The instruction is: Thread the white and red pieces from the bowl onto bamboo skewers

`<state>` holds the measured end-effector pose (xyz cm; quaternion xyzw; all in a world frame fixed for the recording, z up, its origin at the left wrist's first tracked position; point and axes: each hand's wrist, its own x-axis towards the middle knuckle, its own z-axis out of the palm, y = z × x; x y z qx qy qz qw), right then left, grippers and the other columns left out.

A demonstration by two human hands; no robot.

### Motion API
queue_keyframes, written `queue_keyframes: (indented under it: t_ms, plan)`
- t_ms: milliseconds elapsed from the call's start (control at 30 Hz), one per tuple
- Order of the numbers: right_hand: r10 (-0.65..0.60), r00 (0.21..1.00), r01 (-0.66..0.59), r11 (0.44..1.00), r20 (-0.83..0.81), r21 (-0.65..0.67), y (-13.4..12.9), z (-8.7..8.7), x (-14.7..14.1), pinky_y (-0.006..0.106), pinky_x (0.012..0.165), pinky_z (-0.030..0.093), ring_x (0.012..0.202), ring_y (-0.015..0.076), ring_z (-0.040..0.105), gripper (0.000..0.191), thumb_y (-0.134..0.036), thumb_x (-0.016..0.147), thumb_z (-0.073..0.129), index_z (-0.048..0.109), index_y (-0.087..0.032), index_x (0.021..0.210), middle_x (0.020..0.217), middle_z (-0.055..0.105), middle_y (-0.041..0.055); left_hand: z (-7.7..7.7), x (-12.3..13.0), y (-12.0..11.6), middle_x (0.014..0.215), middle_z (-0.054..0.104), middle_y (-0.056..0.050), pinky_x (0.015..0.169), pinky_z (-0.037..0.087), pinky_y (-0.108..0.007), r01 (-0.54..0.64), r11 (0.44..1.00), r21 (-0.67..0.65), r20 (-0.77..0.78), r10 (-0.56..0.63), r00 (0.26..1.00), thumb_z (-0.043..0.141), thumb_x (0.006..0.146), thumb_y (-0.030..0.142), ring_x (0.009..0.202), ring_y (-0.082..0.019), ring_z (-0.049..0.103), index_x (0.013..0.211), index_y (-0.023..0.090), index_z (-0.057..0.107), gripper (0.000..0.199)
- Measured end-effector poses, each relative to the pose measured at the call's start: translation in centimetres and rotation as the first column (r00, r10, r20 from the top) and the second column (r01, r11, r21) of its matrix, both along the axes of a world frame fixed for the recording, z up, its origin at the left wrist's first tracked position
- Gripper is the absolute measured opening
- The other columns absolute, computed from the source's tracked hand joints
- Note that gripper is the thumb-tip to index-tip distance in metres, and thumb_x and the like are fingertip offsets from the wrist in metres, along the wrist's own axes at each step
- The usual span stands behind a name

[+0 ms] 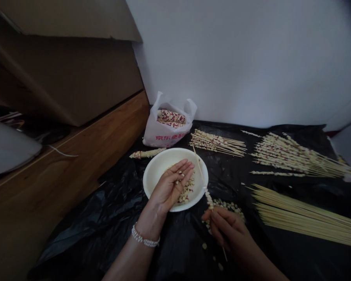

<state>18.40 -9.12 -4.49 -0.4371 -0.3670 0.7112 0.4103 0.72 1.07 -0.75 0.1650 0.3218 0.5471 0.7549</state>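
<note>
My left hand (171, 183) is over the white bowl (152, 175), palm up and cupped, with a few corn kernels (179, 175) lying in it. More loose kernels (187, 193) sit in the bowl beneath. Beside the bowl's right rim, my right hand (226, 226) is closed on a thin wooden skewer (197, 162). Its lower part carries a row of threaded kernels (208, 198); the upper length is bare and slants up across the bowl's right side. The skewer's other end sticks out below my fingers. A pile of kernels (228, 205) lies on the black plastic sheet, partly behind my right hand.
Behind the bowl stands a white plastic bag (168, 136) with corn cobs (171, 117). A partly stripped cob (148, 153) lies left. Filled skewers (216, 142) and another bundle (283, 154) lie right, above bare skewers (304, 216). A cardboard box (76, 74) stands left; the wall (245, 58) is behind.
</note>
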Motion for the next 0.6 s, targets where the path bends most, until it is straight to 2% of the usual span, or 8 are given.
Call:
queue_keyframes:
  t_ms: [100,267,467,600]
  plan:
    - [0.002,1.0,-0.003,0.999,-0.024,-0.042,-0.12,-0.18,-0.11,0.022,0.044,0.012,0.044,0.007,0.022,0.037,-0.053,0.092,0.062,0.072,-0.017,0.087,0.047,0.038,-0.0095,-0.03,-0.18,0.08,0.118,0.072,-0.015,0.114,0.04,-0.037,-0.026,1.0,0.003,0.0,0.026,1.0,0.055,0.068,-0.012,0.124,-0.024,0.06,0.108,0.009,0.07,0.048]
    - [-0.01,1.0,0.008,0.997,-0.021,-0.071,-0.2,0.27,-0.36,0.021,0.043,0.012,0.045,0.0074,0.022,0.039,-0.056,0.089,0.065,0.072,-0.017,0.084,0.046,0.038,-0.009,0.21,-0.2,0.0,0.121,0.07,-0.018,0.112,0.043,-0.036,-0.079,0.997,-0.011,-0.024,0.079,0.997,0.058,0.08,-0.004,0.125,-0.025,0.059,0.115,0.007,0.067,0.038]
    - [-0.039,0.999,0.038,0.995,-0.007,-0.088,-0.35,0.14,-0.49,0.021,0.044,0.014,0.043,0.0072,0.025,0.04,-0.059,0.083,0.07,0.072,-0.018,0.08,0.044,0.041,-0.0083,0.78,-0.05,-0.08,0.12,0.071,-0.019,0.104,0.051,-0.035,-0.137,0.989,-0.058,-0.045,0.134,0.99,0.057,0.086,-0.001,0.117,-0.025,0.065,0.107,0.008,0.067,0.025]
    - [0.026,0.999,-0.025,0.998,0.018,-0.066,-0.41,-0.14,-0.29,0.021,0.043,0.015,0.041,0.0066,0.027,0.04,-0.059,0.084,0.069,0.073,-0.019,0.081,0.043,0.042,-0.0083,0.9,0.01,-0.02,0.11,0.074,-0.017,0.094,0.057,-0.03,-0.178,0.981,-0.081,-0.058,0.174,0.983,0.057,0.087,0.001,0.105,-0.021,0.071,0.098,0.008,0.069,0.017]
